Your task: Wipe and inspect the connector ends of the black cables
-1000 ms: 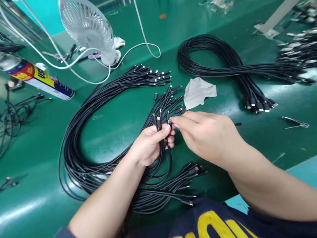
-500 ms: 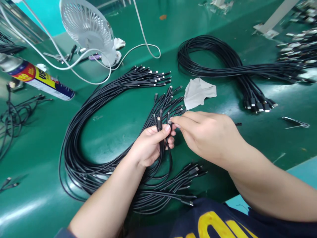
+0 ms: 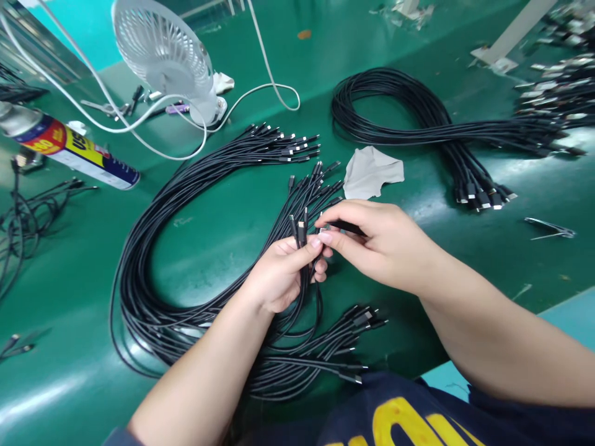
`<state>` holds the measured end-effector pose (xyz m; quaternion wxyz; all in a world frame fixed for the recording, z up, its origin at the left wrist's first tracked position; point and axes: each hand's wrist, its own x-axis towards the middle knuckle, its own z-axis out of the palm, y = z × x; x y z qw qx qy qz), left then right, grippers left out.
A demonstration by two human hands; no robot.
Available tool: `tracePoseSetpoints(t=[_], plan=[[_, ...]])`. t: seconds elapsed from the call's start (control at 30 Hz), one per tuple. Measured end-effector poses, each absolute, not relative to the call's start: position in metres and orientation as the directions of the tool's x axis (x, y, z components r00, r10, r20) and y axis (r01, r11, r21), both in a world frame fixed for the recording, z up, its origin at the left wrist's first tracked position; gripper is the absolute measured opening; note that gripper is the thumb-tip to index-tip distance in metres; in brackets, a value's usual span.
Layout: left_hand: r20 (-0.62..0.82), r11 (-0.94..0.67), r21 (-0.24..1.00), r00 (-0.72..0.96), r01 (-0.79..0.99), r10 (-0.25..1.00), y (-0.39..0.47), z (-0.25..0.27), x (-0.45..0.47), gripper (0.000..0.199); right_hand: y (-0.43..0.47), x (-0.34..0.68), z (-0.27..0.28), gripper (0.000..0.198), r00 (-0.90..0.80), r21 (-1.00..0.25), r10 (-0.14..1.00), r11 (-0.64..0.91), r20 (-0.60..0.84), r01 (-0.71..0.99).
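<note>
My left hand (image 3: 292, 266) is closed round several black USB cables (image 3: 301, 232), their plugs standing up above the thumb. Close against it, the thumb and fingers of my right hand (image 3: 372, 241) pinch a slim black stick-like tool (image 3: 346, 227), whose exact kind I cannot make out. My right fingertips meet the plug at my left thumb, which they partly hide. Around and behind my hands a large bundle of black cables (image 3: 139, 248) curves in a C across the green table, with plug ends fanned out above and below my left hand.
A grey cloth scrap (image 3: 372, 173) lies just beyond my right hand. Further right are a second cable coil (image 3: 390, 133) and nail clippers (image 3: 551, 228). At the left stand a white fan (image 3: 162, 52) with its cord, a spray can (image 3: 74, 145) and tangled cables (image 3: 23, 217).
My right hand has turned and shifted slightly left, so the black tool now shows between its fingers. Its fingertips now cover the plug at my left thumb. My left hand keeps its hold.
</note>
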<state>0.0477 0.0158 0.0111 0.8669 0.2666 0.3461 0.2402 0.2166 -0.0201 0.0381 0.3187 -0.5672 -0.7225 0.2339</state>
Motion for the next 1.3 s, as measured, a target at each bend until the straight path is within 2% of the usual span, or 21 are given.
tracePoseSetpoints(t=[0.07, 0.1, 0.17, 0.2, 0.23, 0.3, 0.4, 0.47, 0.67, 0.9, 1.1, 1.3], plan=[[-0.475, 0.743, 0.633, 0.648, -0.217, 0.595, 0.015, 0.012, 0.048, 0.028, -0.013, 0.218, 0.037, 0.01, -0.169, -0.816, 0.977, 0.201, 0.129, 0.542], [-0.48, 0.745, 0.634, 0.649, -0.209, 0.59, 0.015, 0.013, 0.049, 0.028, -0.011, 0.218, 0.036, 0.014, -0.186, -0.857, 0.978, 0.176, 0.096, 0.484], [-0.486, 0.745, 0.637, 0.649, -0.196, 0.586, 0.014, 0.013, 0.049, 0.028, -0.007, 0.218, 0.036, 0.021, -0.215, -0.884, 0.974, 0.161, 0.07, 0.438], [-0.488, 0.743, 0.64, 0.645, -0.193, 0.588, 0.014, 0.012, 0.049, 0.027, -0.007, 0.218, 0.036, 0.022, -0.219, -0.864, 0.972, 0.185, 0.089, 0.468], [-0.489, 0.741, 0.644, 0.64, -0.193, 0.592, 0.014, 0.012, 0.049, 0.027, -0.007, 0.217, 0.035, 0.021, -0.216, -0.815, 0.969, 0.22, 0.119, 0.536], [-0.487, 0.733, 0.65, 0.631, -0.2, 0.604, 0.014, 0.011, 0.049, 0.025, -0.01, 0.214, 0.034, 0.019, -0.194, -0.627, 0.962, 0.271, 0.19, 0.73], [-0.475, 0.726, 0.658, 0.639, -0.198, 0.605, 0.014, 0.009, 0.049, 0.024, -0.014, 0.212, 0.032, 0.02, -0.115, -0.318, 0.96, 0.196, 0.255, 0.927], [-0.475, 0.726, 0.662, 0.644, -0.187, 0.599, 0.014, 0.008, 0.048, 0.025, -0.014, 0.213, 0.031, 0.02, -0.053, -0.258, 0.959, 0.127, 0.278, 0.958], [-0.481, 0.733, 0.657, 0.651, -0.177, 0.588, 0.016, 0.007, 0.046, 0.026, -0.01, 0.223, 0.031, 0.011, -0.025, -0.469, 0.958, 0.162, 0.285, 0.868], [-0.473, 0.724, 0.666, 0.647, -0.182, 0.598, 0.017, 0.009, 0.046, 0.028, -0.014, 0.22, 0.034, 0.015, 0.014, -0.569, 0.958, 0.158, 0.286, 0.807], [-0.425, 0.682, 0.707, 0.656, -0.19, 0.623, 0.016, 0.007, 0.046, 0.021, -0.012, 0.22, 0.036, 0.014, -0.163, -0.751, 0.971, 0.237, 0.173, 0.617], [-0.424, 0.703, 0.7, 0.72, -0.124, 0.549, 0.016, 0.009, 0.044, 0.03, -0.01, 0.219, 0.036, 0.017, -0.232, -0.732, 0.949, 0.311, 0.211, 0.606]])
